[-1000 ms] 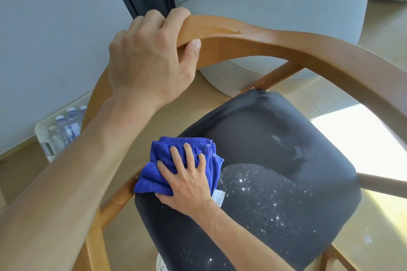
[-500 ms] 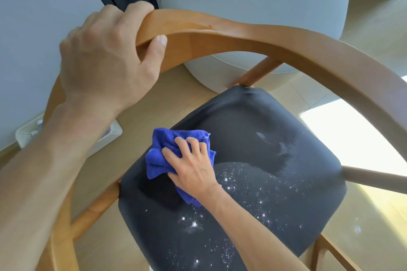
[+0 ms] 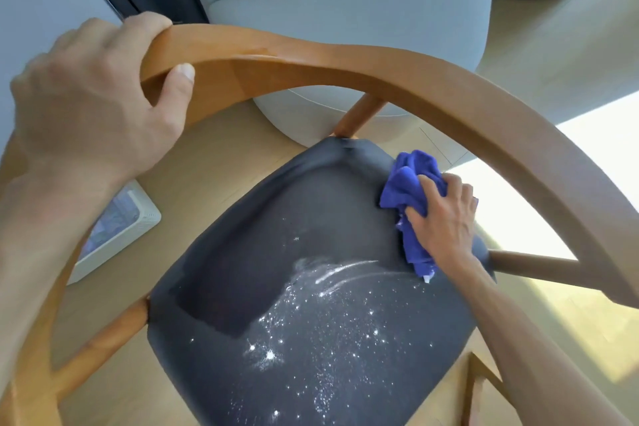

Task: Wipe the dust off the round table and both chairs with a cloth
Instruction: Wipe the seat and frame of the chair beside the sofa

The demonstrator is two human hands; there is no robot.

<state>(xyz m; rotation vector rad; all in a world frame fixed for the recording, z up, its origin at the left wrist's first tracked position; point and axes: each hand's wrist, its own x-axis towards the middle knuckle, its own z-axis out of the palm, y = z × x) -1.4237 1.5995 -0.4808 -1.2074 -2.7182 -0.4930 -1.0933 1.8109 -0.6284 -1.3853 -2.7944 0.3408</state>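
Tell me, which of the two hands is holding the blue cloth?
The right hand, pressing the blue cloth on the dark seat's far right edge. The left hand has its grip on the wooden backrest.

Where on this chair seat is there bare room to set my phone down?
Free: the wiped dark patch of the seat between the left hand on the backrest and the cloth. Crowded: right edge under the right hand; near half covered in dust.

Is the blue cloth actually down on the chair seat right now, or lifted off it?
Touching. In the head view the right hand presses the blue cloth flat against the far right edge of the dark seat, with no gap showing between them.
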